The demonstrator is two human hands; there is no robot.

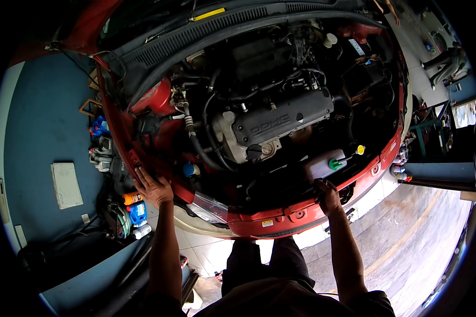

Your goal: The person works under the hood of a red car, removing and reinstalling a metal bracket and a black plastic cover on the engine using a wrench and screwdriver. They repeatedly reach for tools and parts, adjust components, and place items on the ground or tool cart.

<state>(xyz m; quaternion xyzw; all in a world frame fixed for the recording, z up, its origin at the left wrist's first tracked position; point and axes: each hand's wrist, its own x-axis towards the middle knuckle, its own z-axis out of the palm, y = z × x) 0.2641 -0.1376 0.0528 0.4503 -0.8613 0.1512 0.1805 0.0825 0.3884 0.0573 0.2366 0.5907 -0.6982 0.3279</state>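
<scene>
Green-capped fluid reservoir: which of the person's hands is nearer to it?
Right. The right hand is close below the reservoir in the picture; the left hand lies far off, on the red fender.

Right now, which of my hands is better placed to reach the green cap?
Your right hand, probably: it is close to the green cap on the whitish tank, while your left hand is at the red fender, farther from the cap.
</scene>
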